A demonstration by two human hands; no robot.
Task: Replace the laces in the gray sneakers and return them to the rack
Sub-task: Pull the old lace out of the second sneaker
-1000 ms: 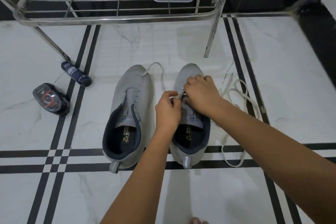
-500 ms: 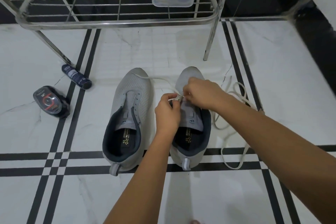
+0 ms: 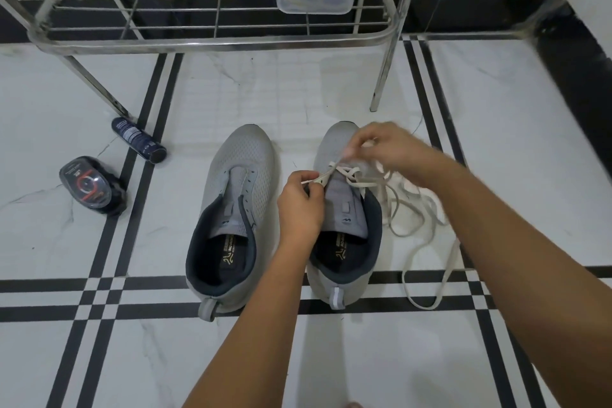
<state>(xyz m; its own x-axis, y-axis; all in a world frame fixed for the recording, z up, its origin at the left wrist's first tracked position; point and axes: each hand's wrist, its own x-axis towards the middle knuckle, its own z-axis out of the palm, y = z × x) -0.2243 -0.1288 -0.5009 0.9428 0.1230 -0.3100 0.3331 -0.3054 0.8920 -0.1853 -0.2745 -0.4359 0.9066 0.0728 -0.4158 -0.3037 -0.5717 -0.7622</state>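
While over the right sneaker (image 3: 346, 219) at 1 o'clock: left hand (image 3: 299, 205) grip pinching white lace (image 3: 359, 181) beside the eyelets; right hand (image 3: 392, 151), blurred, grip pinching the same lace just beyond. Unlaced left sneaker (image 3: 240, 175) at 11 o'clock, on floor (image 3: 503, 149). Rack (image 3: 212, 42) at 12 o'clock.

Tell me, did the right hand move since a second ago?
Yes. The right hand pulled away from the left hand, going rightward and toward the toe of the right sneaker, drawing the lace along.
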